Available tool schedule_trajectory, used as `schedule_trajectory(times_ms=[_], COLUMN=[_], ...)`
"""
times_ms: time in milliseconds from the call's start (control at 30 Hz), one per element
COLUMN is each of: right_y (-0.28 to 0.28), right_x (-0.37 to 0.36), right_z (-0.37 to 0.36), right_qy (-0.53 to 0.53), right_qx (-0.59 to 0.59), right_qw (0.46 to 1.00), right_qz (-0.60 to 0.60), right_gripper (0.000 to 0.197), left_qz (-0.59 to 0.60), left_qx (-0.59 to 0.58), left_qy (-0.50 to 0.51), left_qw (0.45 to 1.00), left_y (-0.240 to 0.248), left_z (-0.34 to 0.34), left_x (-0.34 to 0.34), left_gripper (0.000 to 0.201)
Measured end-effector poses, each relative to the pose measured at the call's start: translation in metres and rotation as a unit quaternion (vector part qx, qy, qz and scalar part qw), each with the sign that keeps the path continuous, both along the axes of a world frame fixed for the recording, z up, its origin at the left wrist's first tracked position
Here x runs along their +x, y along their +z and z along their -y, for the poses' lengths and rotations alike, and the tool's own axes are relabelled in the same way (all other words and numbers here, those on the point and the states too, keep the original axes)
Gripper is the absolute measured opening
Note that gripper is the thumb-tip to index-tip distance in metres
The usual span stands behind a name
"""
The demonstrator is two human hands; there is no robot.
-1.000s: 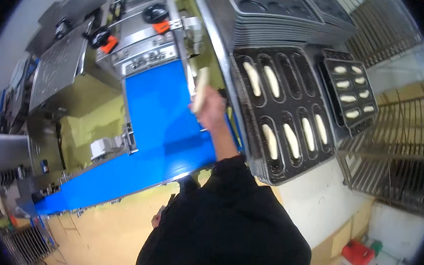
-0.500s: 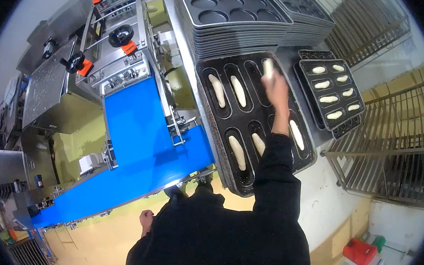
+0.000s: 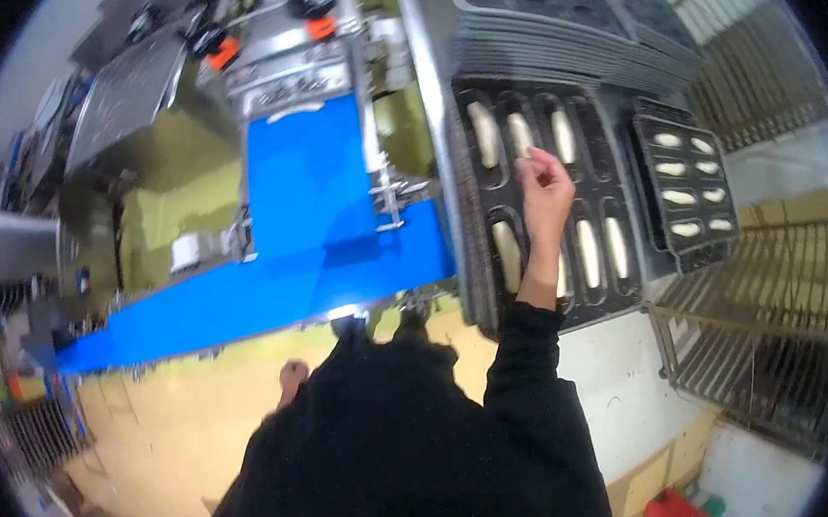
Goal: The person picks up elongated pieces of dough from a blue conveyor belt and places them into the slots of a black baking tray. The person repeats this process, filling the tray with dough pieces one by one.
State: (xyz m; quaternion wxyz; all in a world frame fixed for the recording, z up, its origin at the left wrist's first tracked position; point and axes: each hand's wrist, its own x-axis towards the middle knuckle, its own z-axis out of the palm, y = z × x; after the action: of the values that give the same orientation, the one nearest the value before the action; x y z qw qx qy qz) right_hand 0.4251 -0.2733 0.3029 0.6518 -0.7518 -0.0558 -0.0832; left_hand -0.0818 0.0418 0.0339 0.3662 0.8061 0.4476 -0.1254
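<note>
My right hand (image 3: 544, 186) reaches over a dark baking tray (image 3: 580, 310) with long oval moulds. Its fingers are closed at the near end of a pale dough stick (image 3: 517, 131) in the far row. Other dough sticks lie in the moulds, one of them (image 3: 563, 136) just right of that one; the far-right mould (image 3: 593, 148) holds none. My hand and forearm partly cover the near row. Low at my left side hangs my left hand (image 3: 294, 375), its fingers curled with nothing visible in them. On the blue conveyor belt (image 3: 308, 182), another dough stick (image 3: 295, 111) lies at the far end.
Stacked dark pans (image 3: 537, 50) rise behind the tray. Farther right, a smaller-looking tray (image 3: 686, 197) carries several dough sticks. A metal rack (image 3: 774, 258) stands at the right edge. Machine frames with black handwheels (image 3: 313, 2) flank the belt's far end.
My right hand has left a dough stick in the third far mould and moved left to the second one. A new dough stick has appeared on the belt. The view has shifted.
</note>
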Motion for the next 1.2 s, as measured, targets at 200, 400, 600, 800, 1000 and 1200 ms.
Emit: schedule_trajectory(times_ms=[200,400,600,800,1000,1200], right_y=[-0.138,-0.272,-0.278,-0.267,-0.21,-0.16], right_x=[-0.154,-0.25,-0.235,-0.246,-0.185,-0.085], right_z=[-0.133,-0.114,-0.087,-0.118,-0.224,-0.344], right_qy=[0.423,0.494,0.436,0.488,0.417,0.235], right_qx=[-0.052,-0.384,-0.423,-0.444,-0.196,-0.362], right_qw=[0.861,0.761,0.762,0.715,0.885,0.885], right_qz=[-0.277,-0.173,-0.225,-0.232,-0.068,0.175], right_gripper=[0.033,0.037,0.036,0.027,0.015,0.041], left_qz=[-0.001,0.007,-0.019,-0.042,-0.094,0.022], left_qx=[-0.017,-0.013,-0.035,-0.021,-0.007,0.017], left_qy=[0.038,0.025,0.083,0.163,0.159,0.162], left_qw=[0.999,1.0,0.996,0.986,0.983,0.986], left_y=[-0.005,-0.006,-0.007,-0.013,0.001,0.014], left_z=[-0.009,-0.007,-0.016,-0.019,-0.024,-0.015], left_x=[0.015,0.023,0.001,-0.026,-0.04,-0.08], left_gripper=[0.023,0.024,0.025,0.027,0.031,0.029])
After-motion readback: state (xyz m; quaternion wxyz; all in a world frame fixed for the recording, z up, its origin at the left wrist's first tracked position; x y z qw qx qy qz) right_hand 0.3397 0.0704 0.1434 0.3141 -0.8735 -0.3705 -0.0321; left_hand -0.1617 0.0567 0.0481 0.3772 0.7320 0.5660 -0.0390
